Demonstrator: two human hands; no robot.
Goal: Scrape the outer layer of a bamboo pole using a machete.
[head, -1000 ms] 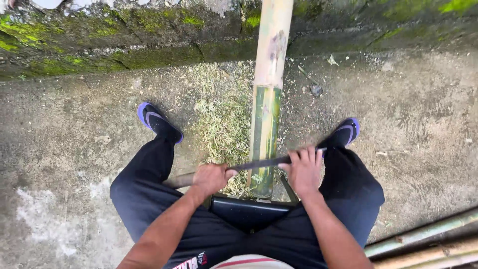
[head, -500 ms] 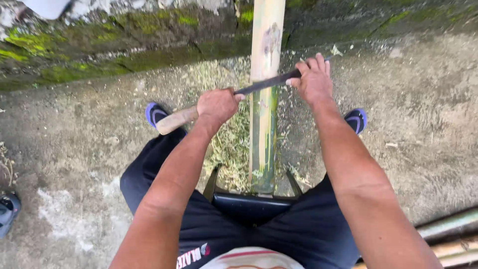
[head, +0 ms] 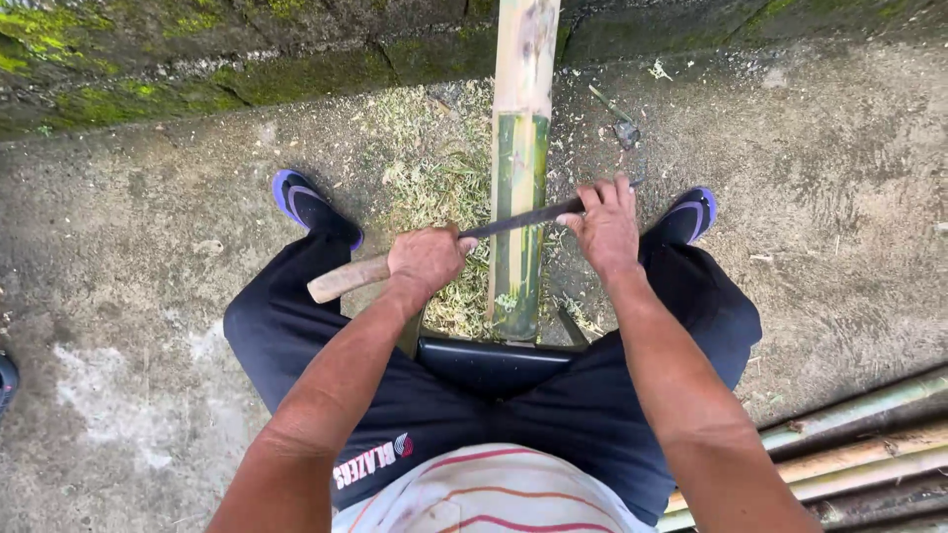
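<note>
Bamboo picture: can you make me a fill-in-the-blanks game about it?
1. The left hand grips the knife's ____ handle.
2. The right hand presses on the knife's ____.
3. The knife lies across a ____ pole.
4. The shavings lie on the ____ side of the pole.

Missing words: wooden; blade; bamboo; left

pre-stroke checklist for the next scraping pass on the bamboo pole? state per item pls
1. Left hand closed on the knife's wooden handle: ok.
2. Right hand on the blade's far end; fingers clear of the edge: cannot tell.
3. Blade lies across the bamboo pole: ok.
4. Pole's near end against the black seat: ok.
5. Feet either side, off the pole: ok.
6. Blade sharpness: cannot tell.
</note>
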